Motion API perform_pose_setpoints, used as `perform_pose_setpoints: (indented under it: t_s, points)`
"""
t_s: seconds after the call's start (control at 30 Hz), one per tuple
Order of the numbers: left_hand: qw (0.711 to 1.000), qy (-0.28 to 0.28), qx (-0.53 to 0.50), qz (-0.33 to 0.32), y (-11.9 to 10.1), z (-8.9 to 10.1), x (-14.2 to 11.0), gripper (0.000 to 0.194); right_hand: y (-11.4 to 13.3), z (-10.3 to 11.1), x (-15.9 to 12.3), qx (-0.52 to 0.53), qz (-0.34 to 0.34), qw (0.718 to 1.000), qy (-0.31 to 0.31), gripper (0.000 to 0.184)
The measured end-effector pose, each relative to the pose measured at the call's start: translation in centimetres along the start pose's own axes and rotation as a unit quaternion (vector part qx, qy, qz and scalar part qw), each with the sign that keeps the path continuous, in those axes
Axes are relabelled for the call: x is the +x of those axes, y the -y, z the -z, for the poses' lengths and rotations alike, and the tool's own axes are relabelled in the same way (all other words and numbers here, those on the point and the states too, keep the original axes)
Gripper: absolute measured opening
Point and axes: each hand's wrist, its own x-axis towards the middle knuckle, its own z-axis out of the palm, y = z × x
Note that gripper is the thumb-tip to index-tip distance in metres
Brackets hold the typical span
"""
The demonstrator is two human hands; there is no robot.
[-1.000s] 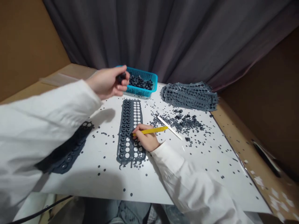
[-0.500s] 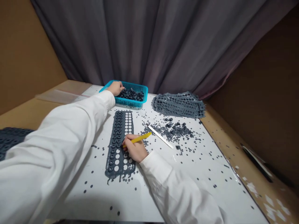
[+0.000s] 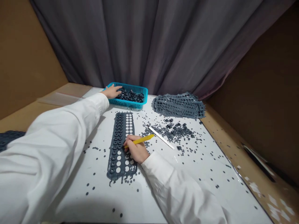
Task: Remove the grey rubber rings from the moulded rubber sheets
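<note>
My left hand (image 3: 112, 91) reaches over the left end of a blue plastic basket (image 3: 130, 104), its fingers spread. Small dark rubber parts (image 3: 132, 95) lie heaped in that basket. My right hand (image 3: 137, 150) grips a yellow pen-shaped tool (image 3: 142, 139), whose flat end points up to the right; its other end is hidden by my fingers. Under this hand lies a dark grey rubber sheet (image 3: 114, 143). Ring-shaped parts fill its left columns, while white round holes show along its right side and lower middle.
A stack of punched grey sheets (image 3: 178, 105) lies at the back right. Nearer are a white strip (image 3: 161, 137) and a pile of small dark discs (image 3: 178, 131), with more scattered over the white table (image 3: 182, 189). Clear plastic bags (image 3: 63, 98) lie at the back left, another dark sheet (image 3: 10, 138) at the far left.
My left hand has opened its closed fingers over the basket and drawn slightly left. The right hand keeps the yellow tool at nearly the same place on the sheet.
</note>
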Motion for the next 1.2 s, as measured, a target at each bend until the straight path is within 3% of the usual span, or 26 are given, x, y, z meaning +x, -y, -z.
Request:
perform_pose_setpoints:
  t_s: [0.17,0.23,0.3,0.33,0.47,0.53,0.63,0.7,0.83,0.93,0.97,1.03,1.13,1.2]
  points:
    - [1.0,0.007,0.008,-0.017,-0.5,0.6,-1.1,0.044,0.1,-0.1,-0.1,-0.039,0.015,0.999,-0.003,0.022]
    - [0.998,-0.027,0.003,-0.057,-1.6,1.2,-2.4,0.048,0.2,-0.2,-0.1,-0.061,0.014,0.998,-0.015,0.022]
    - [0.988,-0.062,-0.014,-0.143,-3.2,1.8,-4.6,0.041,0.4,-0.3,-0.1,-0.08,0.012,0.997,-0.021,0.023]
    - [0.981,-0.038,-0.03,-0.185,-4.2,2.1,-6.2,0.033,0.5,-0.3,-0.1,-0.087,0.011,0.996,-0.023,0.023]
    - [0.922,0.198,-0.141,-0.303,-7.5,1.7,-14.2,0.012,0.9,-0.2,0.1,-0.103,0.011,0.994,-0.022,0.024]
    - [0.905,0.235,-0.167,-0.311,-8.4,0.8,-17.8,0.013,0.9,-0.2,0.1,-0.105,0.018,0.994,-0.021,0.024]
    - [0.931,0.207,-0.113,-0.278,-8.9,-0.3,-21.0,0.009,0.8,-0.2,0.0,-0.103,0.027,0.994,-0.027,0.023]
    - [0.932,0.18,-0.046,-0.311,-9.0,-0.6,-21.7,0.008,0.8,-0.2,0.0,-0.102,0.031,0.994,-0.03,0.024]
    - [0.882,0.094,0.101,-0.45,-8.9,-0.8,-21.9,0.015,0.7,-0.1,-0.1,-0.112,0.045,0.992,-0.033,0.025]
    - [0.838,0.057,0.145,-0.522,-8.4,-1.4,-22.1,0.019,0.7,-0.1,-0.1,-0.11,0.047,0.992,-0.032,0.025]
    - [0.839,0.049,0.138,-0.524,-8.2,-1.5,-22.1,0.02,0.6,-0.1,0.0,-0.108,0.044,0.993,-0.033,0.025]
    - [0.873,0.036,0.081,-0.48,-7.7,-1.5,-22.1,0.02,0.6,-0.2,0.0,-0.106,0.033,0.993,-0.032,0.024]
    - [0.952,0.0,-0.095,-0.291,-6.8,-0.5,-21.5,0.021,0.6,-0.2,0.0,-0.097,0.018,0.995,-0.032,0.024]
    - [0.967,-0.006,-0.209,-0.145,-6.4,0.3,-21.0,0.024,0.5,-0.2,0.0,-0.081,0.011,0.996,-0.03,0.023]
